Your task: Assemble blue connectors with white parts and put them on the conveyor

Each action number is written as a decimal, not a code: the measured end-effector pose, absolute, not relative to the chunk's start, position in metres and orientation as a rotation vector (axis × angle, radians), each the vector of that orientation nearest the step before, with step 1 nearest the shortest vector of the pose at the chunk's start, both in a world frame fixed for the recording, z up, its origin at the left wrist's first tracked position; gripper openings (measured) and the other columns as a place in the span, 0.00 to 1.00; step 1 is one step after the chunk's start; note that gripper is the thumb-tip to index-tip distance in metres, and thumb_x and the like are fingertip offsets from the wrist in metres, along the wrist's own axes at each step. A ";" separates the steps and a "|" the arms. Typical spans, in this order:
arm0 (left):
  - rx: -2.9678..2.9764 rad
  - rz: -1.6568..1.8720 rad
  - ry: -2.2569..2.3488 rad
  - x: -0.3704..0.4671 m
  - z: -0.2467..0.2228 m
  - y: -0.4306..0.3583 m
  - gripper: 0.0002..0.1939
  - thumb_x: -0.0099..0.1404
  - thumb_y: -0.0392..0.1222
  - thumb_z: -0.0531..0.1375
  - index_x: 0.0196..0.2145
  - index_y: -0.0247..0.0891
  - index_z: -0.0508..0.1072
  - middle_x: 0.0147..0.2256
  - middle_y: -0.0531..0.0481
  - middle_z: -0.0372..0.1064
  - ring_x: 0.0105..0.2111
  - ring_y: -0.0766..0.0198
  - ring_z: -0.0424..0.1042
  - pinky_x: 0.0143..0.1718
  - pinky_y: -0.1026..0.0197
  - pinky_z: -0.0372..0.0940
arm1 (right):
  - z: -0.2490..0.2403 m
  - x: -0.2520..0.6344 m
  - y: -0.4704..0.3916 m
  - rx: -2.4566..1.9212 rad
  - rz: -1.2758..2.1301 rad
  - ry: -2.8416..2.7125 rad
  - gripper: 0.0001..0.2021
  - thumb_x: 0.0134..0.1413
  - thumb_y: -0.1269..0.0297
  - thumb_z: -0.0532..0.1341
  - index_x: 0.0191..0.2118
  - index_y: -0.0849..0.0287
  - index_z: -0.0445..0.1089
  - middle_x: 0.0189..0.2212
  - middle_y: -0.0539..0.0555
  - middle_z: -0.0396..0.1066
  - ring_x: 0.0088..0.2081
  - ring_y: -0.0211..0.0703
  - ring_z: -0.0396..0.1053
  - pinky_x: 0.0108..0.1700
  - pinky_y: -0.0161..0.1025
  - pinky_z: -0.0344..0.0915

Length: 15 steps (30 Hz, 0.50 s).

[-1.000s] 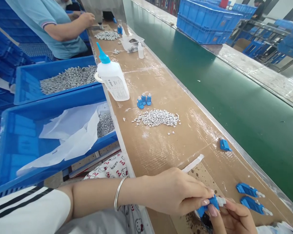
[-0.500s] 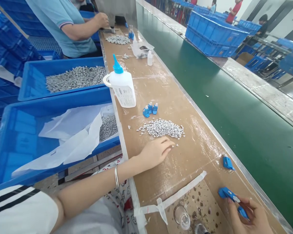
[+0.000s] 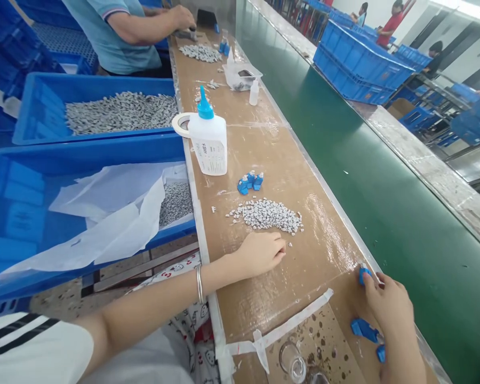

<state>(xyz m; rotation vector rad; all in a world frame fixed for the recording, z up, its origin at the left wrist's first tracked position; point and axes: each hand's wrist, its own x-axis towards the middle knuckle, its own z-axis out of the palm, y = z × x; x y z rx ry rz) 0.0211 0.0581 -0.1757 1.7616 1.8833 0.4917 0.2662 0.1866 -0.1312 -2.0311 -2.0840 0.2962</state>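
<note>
Just this side of the heap of small grey pellets (image 3: 269,215), the left hand (image 3: 262,252) rests on the brown cardboard-covered bench (image 3: 264,144), fingers curled together at the heap's near edge; whether they pinch a pellet I cannot tell. Right of the heap, at the bench's edge, the right hand (image 3: 386,306) presses its fingertips onto a small blue plastic clip (image 3: 362,275). Two more blue clips (image 3: 366,330) lie beside its wrist (apparently fitted with white inserts), so I judge a few pieces done and most of the heap left. Beyond the heap stand three little blue clips (image 3: 250,182) and a white squeeze bottle (image 3: 210,140).
</note>
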 end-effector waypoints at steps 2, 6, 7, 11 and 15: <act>1.809 0.482 1.832 0.022 -0.173 0.053 0.07 0.69 0.35 0.57 0.36 0.36 0.75 0.38 0.47 0.75 0.39 0.58 0.76 0.38 0.62 0.69 | -0.138 0.264 0.198 -2.020 0.366 -2.098 0.10 0.32 0.49 0.54 0.21 0.48 0.56 0.21 0.57 0.60 0.35 0.60 0.64 0.43 0.54 0.61; 1.918 0.554 1.571 0.029 -0.168 0.037 0.03 0.68 0.35 0.60 0.36 0.37 0.75 0.37 0.51 0.77 0.37 0.61 0.77 0.36 0.64 0.67 | -0.127 0.270 0.183 -2.058 0.469 -1.908 0.12 0.34 0.50 0.58 0.24 0.51 0.62 0.22 0.55 0.65 0.28 0.52 0.62 0.34 0.49 0.60; 1.950 0.593 1.452 0.032 -0.166 0.032 0.03 0.68 0.35 0.61 0.36 0.37 0.75 0.37 0.51 0.77 0.37 0.62 0.77 0.36 0.65 0.66 | -0.121 0.275 0.172 -2.057 0.516 -1.844 0.14 0.36 0.48 0.60 0.26 0.52 0.64 0.24 0.56 0.69 0.28 0.52 0.65 0.33 0.47 0.61; 2.032 0.664 1.073 0.050 -0.164 0.017 0.04 0.66 0.31 0.63 0.34 0.37 0.74 0.31 0.53 0.78 0.30 0.65 0.76 0.32 0.68 0.64 | -0.111 0.308 0.118 -1.913 0.735 -1.542 0.25 0.40 0.39 0.66 0.38 0.53 0.66 0.24 0.50 0.70 0.23 0.46 0.67 0.21 0.39 0.61; 2.057 0.673 0.969 0.065 -0.164 0.015 0.07 0.61 0.28 0.65 0.30 0.37 0.73 0.27 0.55 0.77 0.25 0.67 0.73 0.27 0.69 0.62 | -0.134 0.347 0.065 -1.489 1.059 -1.108 0.26 0.33 0.52 0.75 0.41 0.54 0.70 0.24 0.48 0.70 0.20 0.40 0.65 0.22 0.38 0.66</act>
